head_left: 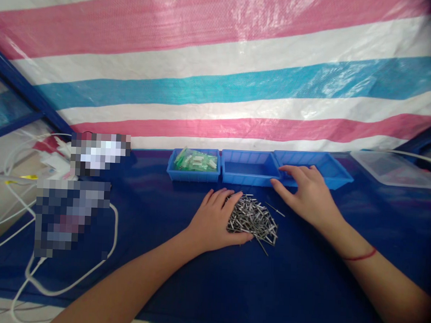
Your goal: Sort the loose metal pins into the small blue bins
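Note:
A heap of loose metal blind rivets lies on the dark blue tabletop. My left hand rests against the heap's left side, its fingers and thumb spread around that edge, so it is open. A single rivet lies apart at the upper right of the heap. My right hand is over the front of the right blue bin, with thumb and forefinger apart near the corner where it meets the middle blue bin. Nothing shows in its grip; whether it touches the bins I cannot tell.
The left blue bin holds green-and-clear plastic packets. At right lies a translucent plastic lid. White cables and two pixelated items crowd the left side. A striped plastic sheet hangs behind the table.

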Tool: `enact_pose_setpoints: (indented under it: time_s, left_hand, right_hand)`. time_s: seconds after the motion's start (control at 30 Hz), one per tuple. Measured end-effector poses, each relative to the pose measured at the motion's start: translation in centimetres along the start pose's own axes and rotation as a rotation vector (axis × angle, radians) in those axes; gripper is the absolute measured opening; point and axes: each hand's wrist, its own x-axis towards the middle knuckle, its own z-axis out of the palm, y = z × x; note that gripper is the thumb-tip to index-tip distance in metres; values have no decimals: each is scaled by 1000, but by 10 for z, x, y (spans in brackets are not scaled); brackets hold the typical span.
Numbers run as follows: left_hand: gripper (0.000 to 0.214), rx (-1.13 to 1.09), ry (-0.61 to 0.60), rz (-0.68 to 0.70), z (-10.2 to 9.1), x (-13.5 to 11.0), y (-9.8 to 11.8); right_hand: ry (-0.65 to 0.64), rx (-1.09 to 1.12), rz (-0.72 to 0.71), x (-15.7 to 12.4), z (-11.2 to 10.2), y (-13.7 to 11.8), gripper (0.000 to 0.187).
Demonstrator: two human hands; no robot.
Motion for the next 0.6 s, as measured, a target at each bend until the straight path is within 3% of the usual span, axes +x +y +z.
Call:
enact_pose_setpoints:
  time_s: [0.33, 0.5, 0.57, 0.6]
  left_hand:
    - [87, -13, 5, 4, -1, 0, 0]
    - [84, -11, -2, 2, -1, 0, 0]
    - [79, -22, 3, 6, 0, 0, 0]
    - [77, -31, 7, 7, 0, 0, 0]
  right_hand:
    - [-8, 3, -11, 0, -2, 1, 33]
    - [98, 22, 4, -4, -20, -19, 42]
    - [28, 170, -63, -11, -26, -38, 45]
    - [-67, 260, -114, -16, -27, -48, 50]
